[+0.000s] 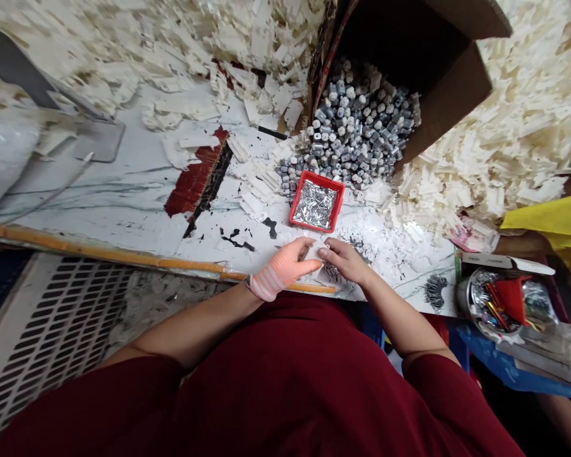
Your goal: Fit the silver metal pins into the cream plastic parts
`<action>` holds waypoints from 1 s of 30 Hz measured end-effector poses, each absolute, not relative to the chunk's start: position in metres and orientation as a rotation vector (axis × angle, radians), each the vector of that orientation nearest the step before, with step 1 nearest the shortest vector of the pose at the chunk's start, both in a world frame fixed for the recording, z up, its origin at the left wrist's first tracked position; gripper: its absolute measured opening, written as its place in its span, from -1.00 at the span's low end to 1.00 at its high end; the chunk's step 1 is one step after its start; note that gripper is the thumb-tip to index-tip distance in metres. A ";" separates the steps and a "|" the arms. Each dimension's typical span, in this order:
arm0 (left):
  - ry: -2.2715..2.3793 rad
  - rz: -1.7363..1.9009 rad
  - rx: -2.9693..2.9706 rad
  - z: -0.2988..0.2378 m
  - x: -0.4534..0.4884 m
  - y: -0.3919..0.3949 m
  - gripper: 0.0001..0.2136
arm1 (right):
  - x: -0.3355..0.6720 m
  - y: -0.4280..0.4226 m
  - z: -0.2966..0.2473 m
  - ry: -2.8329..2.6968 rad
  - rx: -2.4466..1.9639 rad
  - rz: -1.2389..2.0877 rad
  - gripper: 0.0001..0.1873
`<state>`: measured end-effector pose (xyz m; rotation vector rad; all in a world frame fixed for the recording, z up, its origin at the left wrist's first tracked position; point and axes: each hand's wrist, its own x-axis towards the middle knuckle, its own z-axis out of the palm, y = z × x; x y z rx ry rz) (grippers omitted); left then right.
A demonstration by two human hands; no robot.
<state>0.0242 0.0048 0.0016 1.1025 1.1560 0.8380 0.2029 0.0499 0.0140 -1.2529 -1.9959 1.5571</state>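
My left hand [285, 266], in an orange striped glove, and my bare right hand [345, 261] meet at the front of the worktop. Between their fingertips is a small white plastic part [314, 252]. My right fingers pinch at its edge, and anything smaller in that grip is hidden. Loose thin metal pins [335, 270] lie just under my right hand. A red square tray [316, 184] full of silvery pins stands a little beyond my hands, and a spill of small grey cylindrical parts [356, 127] lies behind it.
A tipped cardboard box [409, 82] opens onto the grey parts. Heaps of white plastic pieces [504, 158] cover the far worktop [124, 203]. An orange strip [124, 254] runs along its front edge. A tin of tools [492, 304] and yellow cloth [552, 228] sit right; a vent grille [52, 330] lies left.
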 end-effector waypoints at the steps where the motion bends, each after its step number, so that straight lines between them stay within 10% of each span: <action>1: 1.201 0.844 1.151 0.002 0.023 0.004 -0.64 | 0.199 0.048 0.013 -1.991 -1.248 1.528 -0.50; 15: 1.022 1.145 0.783 -0.013 0.018 0.008 -0.52 | 0.184 0.036 0.016 -2.595 -1.281 0.601 -0.51; 30: 0.805 1.067 0.596 0.012 0.016 -0.004 -0.59 | 0.163 0.025 0.027 -2.132 -0.962 0.589 -0.60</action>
